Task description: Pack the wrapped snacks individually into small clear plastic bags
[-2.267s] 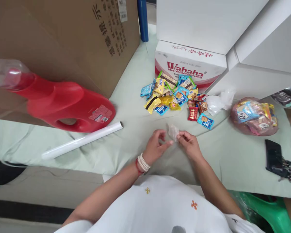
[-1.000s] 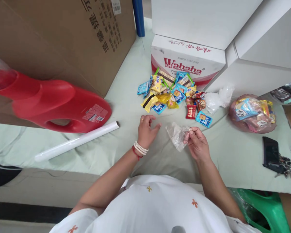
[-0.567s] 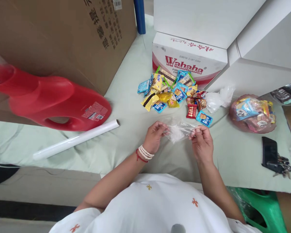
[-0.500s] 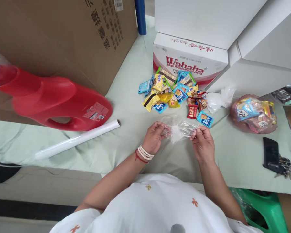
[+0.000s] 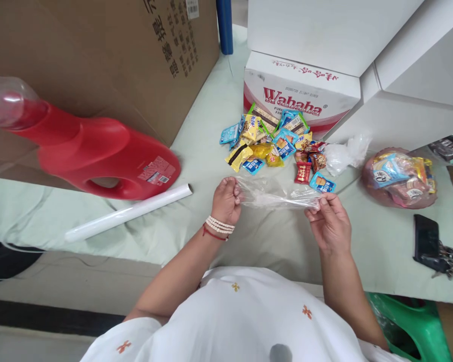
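A clear plastic bag is stretched sideways between my two hands, above the cloth-covered table. My left hand, with beaded bracelets at the wrist, is closed on the bag's left end. The fingers of my right hand pinch its gathered right end. Just beyond the bag lies a pile of small wrapped snacks in yellow, blue, green and red. A red packet and a blue packet lie closest to my right hand. Crumpled white plastic sits right of the pile.
A white Wahaha carton stands behind the snacks. On the right are a pink bowl of packets, a phone and keys. A red jug, a white tube and a large brown carton occupy the left.
My hands have moved apart, the left one leftward and the right one rightward. The plastic bag between them is now pulled longer and flatter.
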A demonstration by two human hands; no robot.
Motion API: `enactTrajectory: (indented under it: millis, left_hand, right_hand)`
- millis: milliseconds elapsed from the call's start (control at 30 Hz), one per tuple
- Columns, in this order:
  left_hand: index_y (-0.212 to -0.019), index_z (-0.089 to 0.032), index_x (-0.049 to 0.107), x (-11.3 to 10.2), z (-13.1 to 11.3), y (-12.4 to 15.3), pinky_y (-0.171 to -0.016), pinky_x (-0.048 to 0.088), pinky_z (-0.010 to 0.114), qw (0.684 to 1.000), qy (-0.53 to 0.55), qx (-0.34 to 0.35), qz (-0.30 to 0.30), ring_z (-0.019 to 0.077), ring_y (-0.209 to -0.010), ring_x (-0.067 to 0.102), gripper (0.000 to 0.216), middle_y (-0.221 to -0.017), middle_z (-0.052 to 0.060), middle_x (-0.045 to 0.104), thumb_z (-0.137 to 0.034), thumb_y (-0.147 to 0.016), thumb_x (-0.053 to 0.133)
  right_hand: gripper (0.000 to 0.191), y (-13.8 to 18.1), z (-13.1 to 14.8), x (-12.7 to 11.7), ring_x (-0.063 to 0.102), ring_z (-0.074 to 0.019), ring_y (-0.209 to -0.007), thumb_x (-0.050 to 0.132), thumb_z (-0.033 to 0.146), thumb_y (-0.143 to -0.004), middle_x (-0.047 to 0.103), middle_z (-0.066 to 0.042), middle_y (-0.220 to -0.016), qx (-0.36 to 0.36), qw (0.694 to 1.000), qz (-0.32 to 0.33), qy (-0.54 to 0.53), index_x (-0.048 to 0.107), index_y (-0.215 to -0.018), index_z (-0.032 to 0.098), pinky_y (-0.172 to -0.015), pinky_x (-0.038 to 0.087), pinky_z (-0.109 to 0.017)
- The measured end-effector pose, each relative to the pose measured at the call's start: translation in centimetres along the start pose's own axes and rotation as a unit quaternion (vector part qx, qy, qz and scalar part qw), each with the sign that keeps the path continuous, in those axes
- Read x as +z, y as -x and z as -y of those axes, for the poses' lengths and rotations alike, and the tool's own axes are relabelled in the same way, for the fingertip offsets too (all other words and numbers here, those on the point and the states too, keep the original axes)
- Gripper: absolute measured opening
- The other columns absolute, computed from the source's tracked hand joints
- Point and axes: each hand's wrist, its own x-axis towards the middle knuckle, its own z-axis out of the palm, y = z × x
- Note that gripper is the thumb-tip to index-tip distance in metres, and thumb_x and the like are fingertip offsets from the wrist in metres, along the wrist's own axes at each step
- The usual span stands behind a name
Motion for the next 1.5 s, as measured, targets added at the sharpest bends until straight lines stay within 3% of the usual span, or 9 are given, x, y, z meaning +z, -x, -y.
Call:
enactTrajectory:
  millis: [133, 333, 500, 733, 900, 1000, 1133, 1300, 1500]
  left_hand:
    - [-0.087, -0.022, 0.053, 0.3, -0.9, 0.8, -0.039, 0.024, 0.015, 0.997, 0.028, 0.017, 0.077, 0.0026, -0.043, 0.029, 0.043, -0.062, -0.010, 0.042, -0.050, -0.079, 0.084]
    - [-0.083, -0.023, 0.047, 1.8, 1.6, 1.4, -0.040, 0.031, 0.013, 0.998, 0.015, 0.060, -0.025, 0.0045, -0.050, 0.038, 0.039, -0.070, -0.007, 0.048, -0.052, -0.089, 0.073]
    - [-0.083, -0.022, 0.048, 2.0, 3.4, 1.7, -0.038, 0.032, 0.013, 0.996, 0.023, 0.081, -0.032, 0.0038, -0.053, 0.043, 0.038, -0.084, -0.005, 0.054, -0.049, -0.088, 0.075]
    - [-0.082, -0.022, 0.050, -0.1, 1.8, -1.5, -0.037, 0.025, 0.016, 0.988, -0.109, 0.085, -0.068, 0.0061, -0.042, 0.032, 0.031, -0.056, -0.010, 0.040, -0.046, -0.096, 0.064]
    - [-0.080, -0.021, 0.054, -0.5, 0.1, -4.0, -0.038, 0.022, 0.018, 0.987, -0.144, 0.052, -0.046, 0.0060, -0.040, 0.031, 0.028, -0.051, -0.010, 0.040, -0.041, -0.094, 0.067]
    - [-0.088, -0.021, 0.056, -0.2, -0.5, -3.7, -0.041, 0.029, 0.018, 0.993, -0.118, 0.004, 0.002, 0.0071, -0.043, 0.042, 0.029, -0.057, -0.007, 0.052, -0.046, -0.089, 0.070]
    - [-0.102, -0.023, 0.056, -0.5, -0.3, -1.1, -0.054, 0.045, 0.021, 0.996, -0.026, -0.085, 0.032, 0.0108, -0.062, 0.063, 0.046, -0.087, 0.002, 0.071, -0.058, -0.081, 0.074]
    - [-0.095, -0.020, 0.066, -0.4, 1.6, 1.1, -0.051, 0.037, 0.019, 0.991, -0.132, -0.018, -0.018, 0.0096, -0.070, 0.055, 0.048, -0.095, 0.002, 0.067, -0.064, -0.079, 0.074]
    - [-0.077, -0.020, 0.066, 1.5, 3.1, -0.7, -0.083, 0.048, 0.028, 0.942, -0.259, 0.208, -0.045, 0.0149, -0.081, 0.056, 0.028, -0.082, 0.000, 0.063, -0.045, -0.087, 0.070]
  right_hand:
    - [0.024, -1.3, 0.3, -1.3, 0.054, -0.0105, -0.065, 0.087, 0.034, -0.078, 0.056, 0.004, -0.073, 0.014, 1.000, 0.004, -0.021, 0.068, -0.088, 0.025, -0.057, 0.049, -0.023]
    - [0.046, -0.3, -4.4, 1.0, 0.068, -0.0195, -0.097, 0.085, 0.061, -0.074, 0.073, -0.007, -0.103, 0.128, 0.989, -0.011, -0.067, 0.072, -0.097, 0.023, -0.093, 0.058, -0.038]
    - [0.039, 0.0, -7.4, 3.2, 0.055, -0.0100, -0.072, 0.094, 0.046, -0.065, 0.063, 0.004, -0.082, 0.109, 0.991, -0.069, 0.016, 0.067, -0.081, 0.023, -0.064, 0.051, -0.021]
    - [0.036, -0.9, -4.6, 0.4, 0.047, -0.0098, -0.062, 0.093, 0.042, -0.064, 0.057, 0.004, -0.070, 0.164, 0.984, 0.006, 0.070, 0.068, -0.077, 0.021, -0.052, 0.040, -0.020]
    - [0.025, 0.2, -2.9, -1.3, 0.060, -0.0127, -0.079, 0.089, 0.034, -0.072, 0.066, 0.001, -0.085, 0.204, 0.975, 0.066, 0.047, 0.070, -0.083, 0.022, -0.071, 0.054, -0.025]
    - [0.026, 0.6, -3.2, -0.9, 0.067, -0.0183, -0.101, 0.088, 0.034, -0.071, 0.073, -0.001, -0.104, 0.181, 0.982, 0.048, 0.000, 0.066, -0.080, 0.024, -0.093, 0.057, -0.035]
    - [0.027, 0.8, -3.7, 0.5, 0.072, -0.0228, -0.105, 0.085, 0.036, -0.075, 0.078, -0.004, -0.105, 0.186, 0.980, 0.049, -0.052, 0.061, -0.082, 0.025, -0.099, 0.056, -0.044]
    - [0.028, 1.1, -3.9, 2.3, 0.074, -0.0227, -0.101, 0.086, 0.035, -0.076, 0.079, -0.006, -0.107, 0.203, 0.976, 0.071, -0.042, 0.061, -0.081, 0.025, -0.097, 0.057, -0.044]
    - [0.030, 2.1, -4.4, 3.5, 0.073, -0.0216, -0.095, 0.088, 0.038, -0.074, 0.078, -0.006, -0.103, 0.212, 0.974, 0.082, -0.012, 0.062, -0.078, 0.023, -0.090, 0.059, -0.039]
